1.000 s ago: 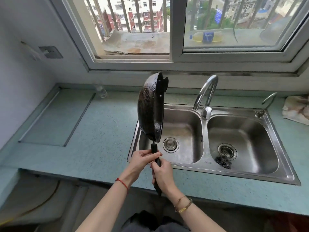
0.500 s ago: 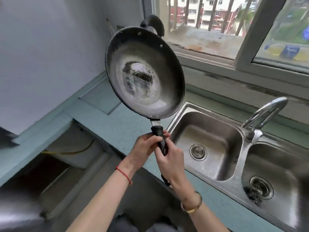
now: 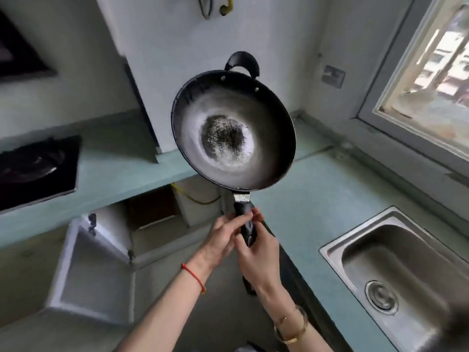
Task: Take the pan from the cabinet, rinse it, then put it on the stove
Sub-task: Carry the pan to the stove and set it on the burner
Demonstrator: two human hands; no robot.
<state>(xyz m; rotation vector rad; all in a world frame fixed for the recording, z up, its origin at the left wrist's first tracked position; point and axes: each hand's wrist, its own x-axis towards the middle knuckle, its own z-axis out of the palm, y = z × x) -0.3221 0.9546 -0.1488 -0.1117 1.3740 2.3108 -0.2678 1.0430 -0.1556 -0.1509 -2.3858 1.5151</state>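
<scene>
A black pan [image 3: 233, 133] with a worn, wet inside hangs in the air at the picture's centre, its hollow facing me and its small loop handle at the top. Its long black handle [image 3: 245, 219] points down. My left hand [image 3: 223, 237] and my right hand [image 3: 256, 252] both grip that handle, the left a little higher. The black stove [image 3: 35, 168] lies on the teal counter at the far left, well apart from the pan. The steel sink [image 3: 396, 273] is at the lower right.
The teal counter [image 3: 317, 199] runs in an L around the corner. Below it a white cabinet door [image 3: 94, 270] stands open towards me. A window [image 3: 431, 80] is at the upper right, and a wall socket [image 3: 333, 77] sits behind the pan.
My view has swung left from the sink towards the corner and the stove. The pan went with my hands, turning from edge-on over the sink to facing me.
</scene>
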